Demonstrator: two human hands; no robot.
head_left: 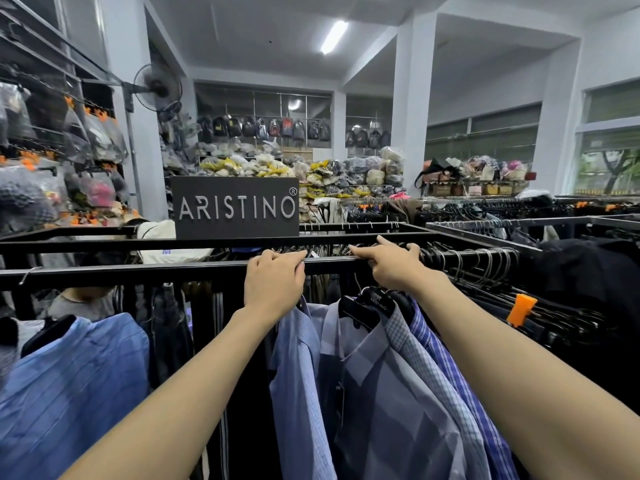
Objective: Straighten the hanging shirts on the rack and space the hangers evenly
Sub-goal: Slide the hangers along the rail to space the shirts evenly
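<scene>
At the front rail (138, 271) of the black clothes rack, both arms were stretched forward, hands up on the bar. Left hand (273, 278): fingers curled over the top of the rail, so the grip was clenched on the bar itself. Right hand (391, 263): also on the rail, a bit further right, index finger pointing left along the bar, other fingers bent at the cluster of metal hanger hooks (478, 261). Could not tell whether that grip was holding a hook or just resting there.

Shirts hung below the rail. One blue shirt (76, 386) sat alone on the left, well apart from the rest. A bunch of pale blue and checked shirts (381, 393) hung packed together between the two forearms, touching each other, on a black hanger (367, 306) with a printed logo. To the right, dark clothes (571, 306) were crammed tight, hooks bunched side by side, with an orange clip (521, 308) among them.

On top of the rack, behind the hands, stood a black sign (235, 207) reading ARISTINO. Further back: bagged goods piled up, backpacks (263, 128) along the far wall, a wall fan (157, 86) on a pillar.
</scene>
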